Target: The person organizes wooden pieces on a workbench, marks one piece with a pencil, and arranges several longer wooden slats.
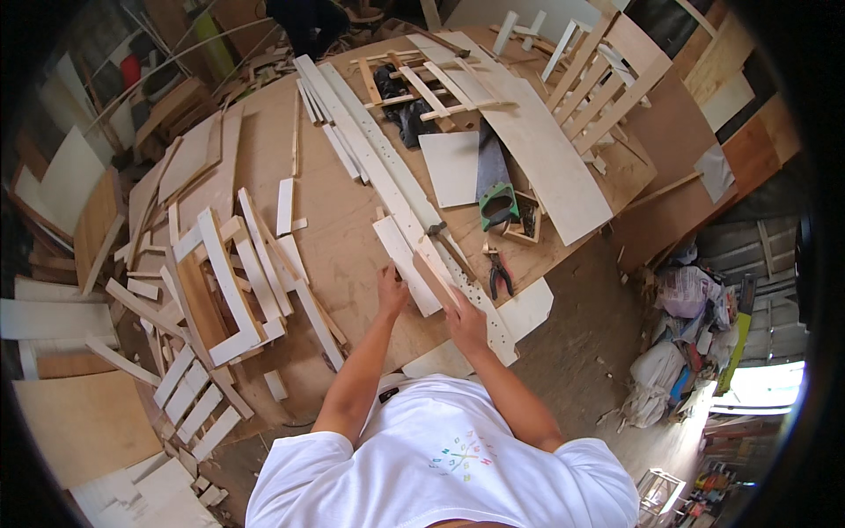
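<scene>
My right hand (467, 325) grips the near end of a short wooden block (434, 276), which is tilted over the long white boards. Beside it lies a short white board (406, 264) on the plywood worktable (343, 224). My left hand (393, 290) is at this board's left edge, fingers curled; whether something small is in them cannot be made out. A hammer (457, 254) lies to the right of the block, on a long white strip dotted with holes or nails (475, 287). Farther right are pincers with dark and red handles (500, 274).
A handsaw with a green handle (498, 206) lies by a small wooden box (528, 221) of dark bits. Wooden frames (228, 290) crowd the left side. A slatted wooden piece (607, 86) stands at the far right. Filled bags (660, 363) sit on the floor. Someone's dark-clothed legs (307, 26) show at the back.
</scene>
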`<state>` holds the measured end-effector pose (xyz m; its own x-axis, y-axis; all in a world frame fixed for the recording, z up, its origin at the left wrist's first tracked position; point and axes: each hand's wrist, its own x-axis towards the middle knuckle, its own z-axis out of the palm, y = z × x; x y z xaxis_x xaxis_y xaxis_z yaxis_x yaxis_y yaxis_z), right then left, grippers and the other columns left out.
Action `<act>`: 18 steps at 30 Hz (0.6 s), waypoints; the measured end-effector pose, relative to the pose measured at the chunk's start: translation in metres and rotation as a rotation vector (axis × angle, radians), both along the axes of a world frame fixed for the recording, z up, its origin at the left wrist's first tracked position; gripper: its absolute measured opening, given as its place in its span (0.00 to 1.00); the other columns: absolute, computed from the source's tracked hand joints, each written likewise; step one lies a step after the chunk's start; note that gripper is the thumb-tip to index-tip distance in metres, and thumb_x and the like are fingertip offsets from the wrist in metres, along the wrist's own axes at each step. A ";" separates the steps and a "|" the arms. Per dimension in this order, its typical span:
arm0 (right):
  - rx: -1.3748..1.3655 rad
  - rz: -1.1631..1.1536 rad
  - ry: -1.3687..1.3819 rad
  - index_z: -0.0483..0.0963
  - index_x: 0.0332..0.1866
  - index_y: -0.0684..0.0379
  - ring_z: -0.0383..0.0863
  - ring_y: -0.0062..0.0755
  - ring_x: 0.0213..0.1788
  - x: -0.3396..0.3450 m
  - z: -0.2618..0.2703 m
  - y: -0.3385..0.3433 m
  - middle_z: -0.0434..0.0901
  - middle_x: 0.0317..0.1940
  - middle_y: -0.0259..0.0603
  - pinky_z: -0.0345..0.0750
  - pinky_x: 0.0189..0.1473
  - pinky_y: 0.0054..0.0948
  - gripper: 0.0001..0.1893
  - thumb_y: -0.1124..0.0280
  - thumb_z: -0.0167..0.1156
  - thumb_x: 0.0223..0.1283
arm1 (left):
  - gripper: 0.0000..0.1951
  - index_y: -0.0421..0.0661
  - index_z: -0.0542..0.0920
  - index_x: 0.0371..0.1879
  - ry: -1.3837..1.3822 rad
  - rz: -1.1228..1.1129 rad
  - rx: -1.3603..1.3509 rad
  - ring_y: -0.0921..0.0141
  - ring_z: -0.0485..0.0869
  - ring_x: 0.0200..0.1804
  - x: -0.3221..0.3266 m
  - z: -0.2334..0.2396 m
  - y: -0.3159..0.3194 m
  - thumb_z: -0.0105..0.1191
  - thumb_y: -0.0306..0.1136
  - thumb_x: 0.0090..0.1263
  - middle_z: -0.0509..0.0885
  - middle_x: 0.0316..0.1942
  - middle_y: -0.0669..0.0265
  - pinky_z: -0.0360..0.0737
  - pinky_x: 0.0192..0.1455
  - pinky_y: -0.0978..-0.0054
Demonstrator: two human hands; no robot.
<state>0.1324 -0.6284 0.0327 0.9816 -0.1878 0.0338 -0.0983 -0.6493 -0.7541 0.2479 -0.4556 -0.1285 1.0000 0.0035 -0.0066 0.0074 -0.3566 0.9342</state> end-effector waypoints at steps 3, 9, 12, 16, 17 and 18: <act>-0.075 0.000 0.013 0.74 0.68 0.57 0.89 0.54 0.47 -0.040 0.000 -0.016 0.86 0.46 0.57 0.83 0.50 0.44 0.23 0.68 0.61 0.70 | 0.29 0.40 0.75 0.67 0.016 0.023 0.053 0.57 0.82 0.48 0.002 0.014 -0.006 0.62 0.22 0.62 0.76 0.53 0.50 0.82 0.51 0.63; -0.041 -0.009 -0.078 0.74 0.68 0.59 0.87 0.58 0.47 0.006 0.010 0.014 0.86 0.48 0.57 0.84 0.48 0.45 0.23 0.72 0.62 0.68 | 0.26 0.37 0.79 0.61 0.104 0.110 0.057 0.62 0.82 0.44 -0.003 0.022 -0.005 0.65 0.22 0.62 0.79 0.50 0.53 0.82 0.50 0.65; -0.140 0.092 -0.183 0.73 0.69 0.58 0.87 0.58 0.40 0.082 0.016 0.046 0.86 0.43 0.56 0.84 0.41 0.46 0.22 0.71 0.59 0.71 | 0.29 0.37 0.77 0.65 0.160 0.021 0.193 0.62 0.83 0.43 -0.016 0.008 -0.001 0.67 0.24 0.62 0.78 0.52 0.52 0.82 0.49 0.66; -0.429 0.194 -0.170 0.72 0.70 0.60 0.87 0.56 0.35 0.162 -0.019 0.061 0.86 0.40 0.55 0.84 0.36 0.46 0.22 0.72 0.51 0.73 | 0.34 0.38 0.72 0.72 0.041 0.020 0.121 0.59 0.83 0.43 -0.032 0.030 -0.019 0.67 0.26 0.63 0.76 0.55 0.50 0.82 0.49 0.65; -0.480 0.198 -0.124 0.72 0.70 0.61 0.87 0.55 0.35 0.170 -0.022 0.067 0.86 0.40 0.55 0.84 0.36 0.45 0.22 0.73 0.49 0.73 | 0.33 0.38 0.73 0.70 0.017 0.026 0.140 0.59 0.83 0.43 -0.030 0.032 -0.019 0.66 0.25 0.64 0.76 0.55 0.50 0.82 0.49 0.64; -0.534 0.210 -0.079 0.72 0.70 0.62 0.88 0.55 0.35 0.177 -0.022 0.076 0.86 0.40 0.54 0.85 0.36 0.45 0.22 0.73 0.48 0.73 | 0.31 0.38 0.74 0.68 -0.005 0.039 0.156 0.58 0.83 0.43 -0.029 0.029 -0.019 0.66 0.25 0.64 0.76 0.54 0.50 0.82 0.49 0.64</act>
